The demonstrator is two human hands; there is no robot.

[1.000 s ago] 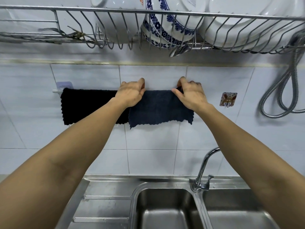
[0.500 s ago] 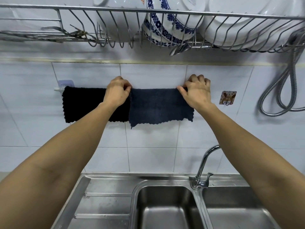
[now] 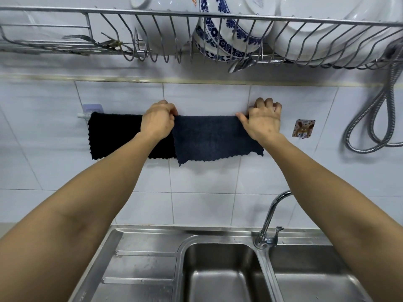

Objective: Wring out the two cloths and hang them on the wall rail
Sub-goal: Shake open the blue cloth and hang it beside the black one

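Black terry cloth [image 3: 113, 136] hangs at the left of the white wall rail [image 3: 81, 115], beside the dark navy cloth [image 3: 213, 138]. Left hand [image 3: 157, 121] pinches the navy cloth's upper left corner; right hand [image 3: 264, 119] pinches the upper right. Recommended: draw the top edge taut and level, and ease the overlap apart. The rail beneath both cloths is hidden; its right end cannot be seen

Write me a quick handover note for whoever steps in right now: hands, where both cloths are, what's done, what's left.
Left hand: gripping the top left corner of the dark blue cloth.
Right hand: gripping its top right corner.
Black cloth: draped over the wall rail, left of the blue one, which overlaps its right edge.
Done: both cloths are up on the rail.
Left: probably just even out the blue cloth and let go.
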